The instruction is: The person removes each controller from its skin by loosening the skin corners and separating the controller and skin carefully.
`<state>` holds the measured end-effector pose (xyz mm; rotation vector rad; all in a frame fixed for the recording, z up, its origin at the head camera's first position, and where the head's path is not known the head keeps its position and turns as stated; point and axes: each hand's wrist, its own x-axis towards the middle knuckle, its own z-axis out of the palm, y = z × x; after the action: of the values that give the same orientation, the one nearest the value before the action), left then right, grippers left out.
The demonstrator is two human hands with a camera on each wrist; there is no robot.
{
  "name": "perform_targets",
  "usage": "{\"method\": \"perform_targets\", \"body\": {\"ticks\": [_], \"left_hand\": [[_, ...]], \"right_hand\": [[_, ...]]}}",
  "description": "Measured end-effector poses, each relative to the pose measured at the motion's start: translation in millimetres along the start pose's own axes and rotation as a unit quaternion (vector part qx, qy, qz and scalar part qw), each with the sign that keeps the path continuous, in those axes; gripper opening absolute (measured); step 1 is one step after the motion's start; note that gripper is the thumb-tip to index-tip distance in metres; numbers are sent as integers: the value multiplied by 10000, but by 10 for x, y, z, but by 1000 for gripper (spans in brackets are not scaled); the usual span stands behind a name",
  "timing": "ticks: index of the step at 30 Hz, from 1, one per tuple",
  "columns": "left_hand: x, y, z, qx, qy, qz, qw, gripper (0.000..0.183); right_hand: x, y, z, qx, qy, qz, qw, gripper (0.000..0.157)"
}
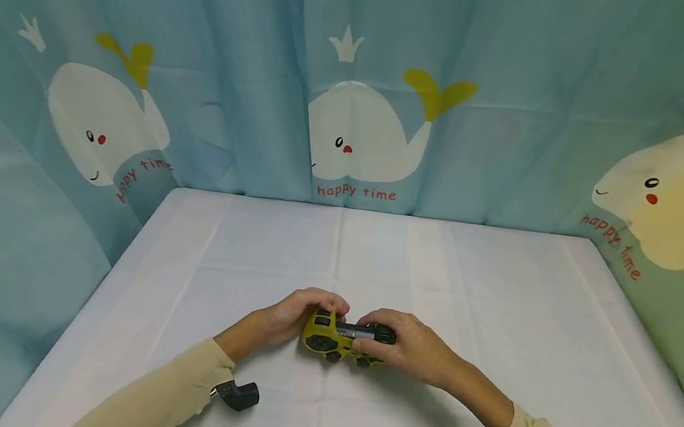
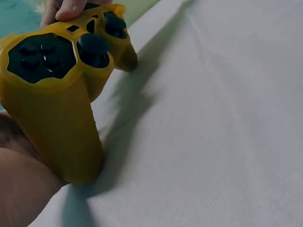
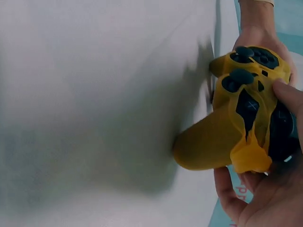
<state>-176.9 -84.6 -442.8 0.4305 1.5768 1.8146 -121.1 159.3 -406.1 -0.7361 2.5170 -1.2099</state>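
A black game controller (image 3: 282, 132) in a yellow silicone cover (image 1: 311, 335) is held between both hands just above the white table. My left hand (image 1: 297, 312) grips its left end, with the fingers over the far edge. On the other end, my right hand (image 1: 415, 346) has its thumb on the front face and its fingers behind. The cover (image 3: 208, 142) looks pulled aside at that end in the right wrist view, baring black casing and buttons. From the left wrist, the left handle (image 2: 57, 127) appears fully covered, with a black direction pad and thumbstick showing.
A white cloth (image 1: 288, 249) covers the table. Blue-green curtains (image 1: 242, 36) with whale prints hang around its back and sides. Black wrist devices (image 1: 238, 395) jut out below both sleeves.
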Motion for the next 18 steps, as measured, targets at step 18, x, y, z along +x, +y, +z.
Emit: {"method": "perform_targets", "body": {"ticks": [18], "left_hand": [[-220, 25, 33, 338, 558, 965, 9932, 14]], "right_hand": [[-95, 8, 153, -1317, 868, -72, 9875, 29]]}}
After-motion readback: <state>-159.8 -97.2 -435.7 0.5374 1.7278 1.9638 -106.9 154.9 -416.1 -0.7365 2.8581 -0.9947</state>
